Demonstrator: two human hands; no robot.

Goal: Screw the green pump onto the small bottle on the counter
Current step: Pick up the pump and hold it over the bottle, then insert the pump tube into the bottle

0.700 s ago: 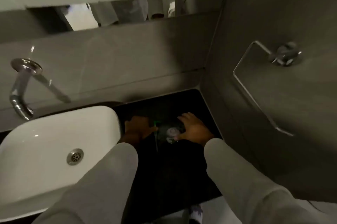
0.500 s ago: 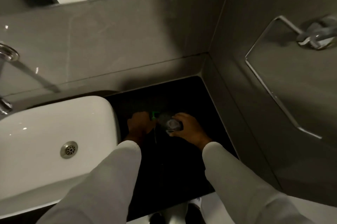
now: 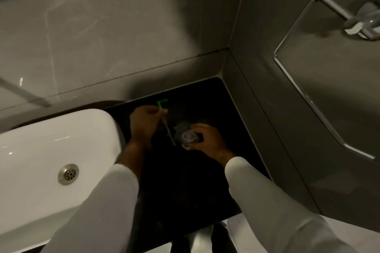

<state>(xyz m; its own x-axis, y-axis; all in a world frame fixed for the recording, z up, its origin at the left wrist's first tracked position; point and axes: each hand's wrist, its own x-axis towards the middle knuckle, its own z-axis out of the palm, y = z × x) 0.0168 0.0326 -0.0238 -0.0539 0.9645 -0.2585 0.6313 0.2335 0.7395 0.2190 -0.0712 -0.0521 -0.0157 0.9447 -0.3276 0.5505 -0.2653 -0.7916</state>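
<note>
My left hand (image 3: pixel 145 123) is closed around the green pump (image 3: pixel 162 103). Its green head sticks out above my fingers and its thin dip tube slants down to the right toward the bottle. The small clear bottle (image 3: pixel 188 136) stands on the black counter (image 3: pixel 185 187), and my right hand (image 3: pixel 207 137) grips it from the right side. The tube's lower end sits just left of the bottle's mouth, outside it. The light is dim and the bottle's details are hard to make out.
A white basin (image 3: pixel 51 162) with a metal drain (image 3: pixel 68 174) lies left of the counter. Grey tiled walls close in behind and on the right. A chrome towel ring (image 3: pixel 320 96) hangs on the right wall. A mirror edge runs along the top.
My left hand has lifted the green pump up and away from the bottle, exposing the dip tube. My right hand has closed around the bottle. The camera has tilted down and right.
</note>
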